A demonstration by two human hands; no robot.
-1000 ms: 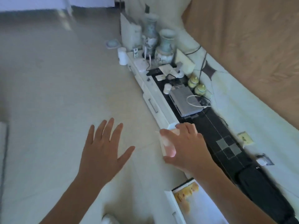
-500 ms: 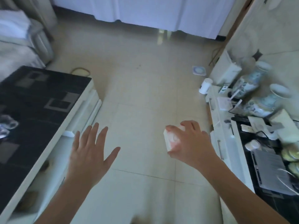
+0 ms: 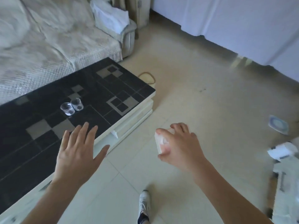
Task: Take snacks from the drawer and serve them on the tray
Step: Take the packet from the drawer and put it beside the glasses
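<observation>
My right hand (image 3: pixel 181 146) is closed around a small white snack packet (image 3: pixel 159 142), held in the air above the tiled floor. My left hand (image 3: pixel 77 152) is spread flat with the fingers apart, holding nothing, over the near edge of the black tiled coffee table (image 3: pixel 105 88). No tray is in view. The white cabinet with the drawers (image 3: pixel 284 188) shows only as a blurred strip at the far right edge.
Two clear plastic cups (image 3: pixel 71 106) stand side by side on the coffee table. A pale covered sofa (image 3: pixel 56 42) sits behind it. A white roll (image 3: pixel 281 150) and a round disc (image 3: pixel 278 124) lie on the floor at right. My shoe (image 3: pixel 144 206) is below.
The view has swung left from the cabinet along the wall to the coffee table and sofa. My right hand keeps the packet; my left hand stays spread and now hovers over the table's edge.
</observation>
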